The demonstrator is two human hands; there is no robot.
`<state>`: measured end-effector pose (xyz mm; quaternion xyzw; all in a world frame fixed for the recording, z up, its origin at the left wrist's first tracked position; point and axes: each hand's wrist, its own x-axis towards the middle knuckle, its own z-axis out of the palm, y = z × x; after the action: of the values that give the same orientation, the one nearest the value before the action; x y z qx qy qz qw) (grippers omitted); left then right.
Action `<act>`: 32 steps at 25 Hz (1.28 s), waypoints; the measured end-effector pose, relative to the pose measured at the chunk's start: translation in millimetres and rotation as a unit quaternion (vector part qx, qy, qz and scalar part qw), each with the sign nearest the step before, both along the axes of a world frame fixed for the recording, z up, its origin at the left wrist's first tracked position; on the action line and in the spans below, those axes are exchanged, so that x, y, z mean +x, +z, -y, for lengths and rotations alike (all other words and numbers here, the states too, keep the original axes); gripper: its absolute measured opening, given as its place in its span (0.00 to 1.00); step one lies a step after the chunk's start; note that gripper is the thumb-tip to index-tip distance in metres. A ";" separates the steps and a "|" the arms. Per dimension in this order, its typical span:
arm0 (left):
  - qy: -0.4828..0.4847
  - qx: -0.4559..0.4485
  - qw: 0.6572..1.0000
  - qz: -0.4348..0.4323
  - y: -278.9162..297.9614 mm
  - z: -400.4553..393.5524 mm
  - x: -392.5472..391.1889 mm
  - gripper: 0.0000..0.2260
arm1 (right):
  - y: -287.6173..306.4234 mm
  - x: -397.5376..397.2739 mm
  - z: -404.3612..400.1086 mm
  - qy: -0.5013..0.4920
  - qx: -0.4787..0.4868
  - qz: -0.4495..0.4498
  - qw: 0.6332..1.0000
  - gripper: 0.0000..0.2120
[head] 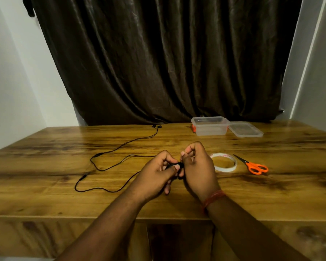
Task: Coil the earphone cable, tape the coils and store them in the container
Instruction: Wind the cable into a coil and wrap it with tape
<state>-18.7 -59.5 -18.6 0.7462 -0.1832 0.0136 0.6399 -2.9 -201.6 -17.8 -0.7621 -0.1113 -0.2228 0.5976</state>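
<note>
Earphone cable (pixel 109 159) apparently pinched between fingers (pixel 174 167) of both hands.

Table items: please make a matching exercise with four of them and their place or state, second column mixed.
1. scissors
2. tape roll
3. container lid
4. earphone cable

A. lies off, right of the container
B. mostly uncoiled on the table
C. orange handles, far right
D. flat, beside the right hand

Pairs: 1-C, 2-D, 3-A, 4-B

Left hand (pixel 156 173) and right hand (pixel 198 166) meet, fingers (pixel 185 153) curled, pinching
</note>
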 end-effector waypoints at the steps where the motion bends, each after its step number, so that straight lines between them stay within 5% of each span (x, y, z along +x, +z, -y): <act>1: 0.014 0.004 1.000 0.006 -0.6 1.0 0.7 0.02 | 0.2 -0.3 0.0 0.001 0.001 0.002 1.000 0.05; 9: -0.004 -0.071 0.997 -0.024 1.1 2.3 2.1 0.03 | 1.0 -1.8 1.8 -0.006 0.012 0.009 1.000 0.08; 24: 0.022 -0.075 0.997 -0.007 -6.7 -1.8 11.8 0.03 | 4.3 -6.7 8.0 0.013 0.013 0.001 1.000 0.05; 32: 0.034 -0.057 0.998 0.008 -12.6 -5.3 18.1 0.06 | 0.9 -4.0 5.5 -0.067 -0.163 0.099 0.979 0.06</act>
<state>-0.6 -54.1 -31.2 0.7144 -0.1616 0.0514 0.6789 -6.9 -207.1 -16.9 -0.8295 -0.1537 -0.3149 0.4350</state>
